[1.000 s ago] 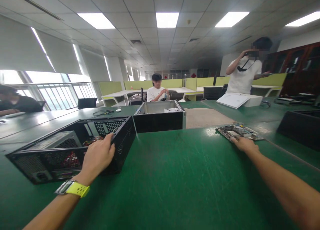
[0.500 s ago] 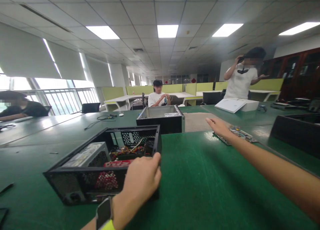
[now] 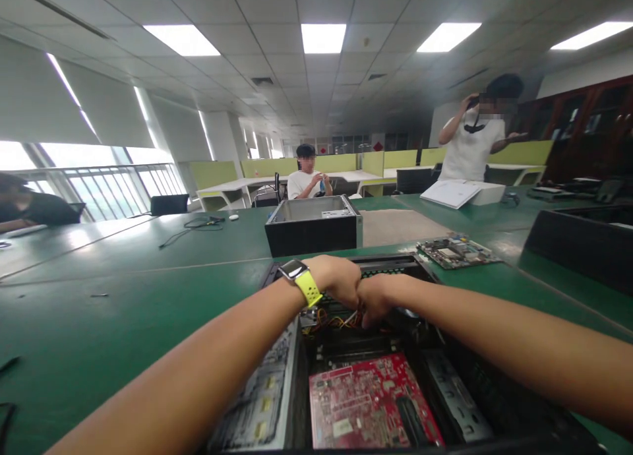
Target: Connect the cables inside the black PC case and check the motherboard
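Note:
An open black computer case (image 3: 524,435) lies right in front of me. Both of my hands are inside its far part, touching each other. My left hand (image 3: 339,277), with a yellow-strapped watch on the wrist, is curled closed. My right hand (image 3: 380,297) is closed beside it, fingers pointing down. Coloured wires (image 3: 333,321) lie just below the hands; what the fingers grip is hidden. Nearer to me in the case are a red circuit board (image 3: 366,395) and a silver power supply (image 3: 264,389) on the left.
A second case (image 3: 311,237) stands beyond mine. To its right are cardboard (image 3: 400,225) and a motherboard (image 3: 455,250). A black case (image 3: 578,257) is at far right. A cable (image 3: 198,224) lies at left. One person sits opposite, one stands at right, another leans at left.
The case has come from the left to right in front of me and is turned. My left hand has left its near corner; my right hand has moved from near the motherboard into the case.

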Demonstrator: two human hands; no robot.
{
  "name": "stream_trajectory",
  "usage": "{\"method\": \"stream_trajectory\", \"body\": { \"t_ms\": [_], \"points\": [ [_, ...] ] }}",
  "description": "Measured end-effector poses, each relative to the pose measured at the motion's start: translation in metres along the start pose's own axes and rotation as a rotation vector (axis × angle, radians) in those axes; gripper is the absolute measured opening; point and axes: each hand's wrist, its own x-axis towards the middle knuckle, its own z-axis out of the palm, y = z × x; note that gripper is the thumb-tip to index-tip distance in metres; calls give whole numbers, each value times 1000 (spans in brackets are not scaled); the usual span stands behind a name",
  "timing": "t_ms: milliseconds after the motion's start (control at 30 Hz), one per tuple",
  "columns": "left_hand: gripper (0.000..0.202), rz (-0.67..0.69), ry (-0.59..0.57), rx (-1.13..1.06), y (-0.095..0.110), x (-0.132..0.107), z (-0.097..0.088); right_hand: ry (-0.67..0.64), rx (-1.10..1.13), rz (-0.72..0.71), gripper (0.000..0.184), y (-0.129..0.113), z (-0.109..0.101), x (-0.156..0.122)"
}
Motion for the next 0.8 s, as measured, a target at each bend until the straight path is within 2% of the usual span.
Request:
{"method": "stream_trajectory", "body": {
  "t_ms": [67,200,267,367,467,633,800],
  "points": [
    [19,39,-121,-12,-4,19,17,-122,-81,-6,41,-5,4,2],
    [16,34,-282,-55,8,44,50,-311,-88,-73,32,-9,7,7],
    [13,19,-303,-76,9,48,58,-367,-51,-89,33,-8,10,10],
    [16,-11,-281,-83,5,49,61,-431,-53,-135,26,-5,16,15],
    [20,-7,-283,-87,2,49,60,-392,-113,-163,16,-3,19,19],
    [21,95,-353,-110,6,52,64,-326,-109,-138,19,-2,20,19],
    [16,90,-269,-69,9,49,63,-310,-98,-97,26,-2,18,16]
  ]
}}
